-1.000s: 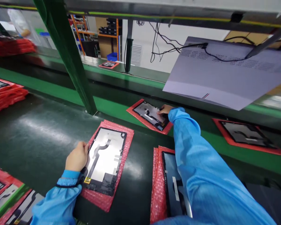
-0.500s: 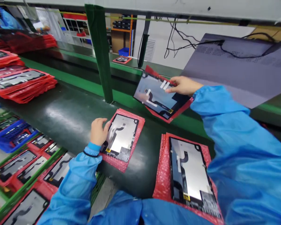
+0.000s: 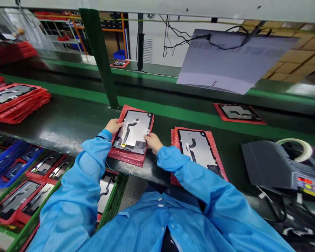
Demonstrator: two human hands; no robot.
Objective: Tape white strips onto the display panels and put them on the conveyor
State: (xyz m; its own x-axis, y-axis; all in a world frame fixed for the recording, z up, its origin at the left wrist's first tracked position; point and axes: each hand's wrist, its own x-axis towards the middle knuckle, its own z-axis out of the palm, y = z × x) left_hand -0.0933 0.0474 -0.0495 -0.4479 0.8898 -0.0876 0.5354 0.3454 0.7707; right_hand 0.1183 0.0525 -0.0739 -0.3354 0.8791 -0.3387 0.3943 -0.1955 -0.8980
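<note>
A tablet screen panel (image 3: 138, 130), silver-backed with a black flex cable, lies on red bubble-wrap bags (image 3: 131, 161) in front of me. My left hand (image 3: 113, 126) grips its left edge, thumb on top. At the lower right edge, my right hand (image 3: 153, 142) pinches the same panel, its fingers partly hidden underneath. To the right, a second screen panel (image 3: 199, 148) rests on a stack of red bubble-wrap bags (image 3: 215, 148), partly covered by my right sleeve.
Stacked red bags with panels (image 3: 18, 99) stand at the left. Green crates (image 3: 28, 224) and a blue basket (image 3: 7, 171) sit below. Another panel (image 3: 240, 112) lies further back, right. A tape dispenser (image 3: 273, 168) stands right. A green post (image 3: 99, 59) and hanging sheet (image 3: 225, 63) are ahead.
My right hand has come down and left, from holding a raised panel with its red bag to gripping the panel at my left hand. The view has turned right.
</note>
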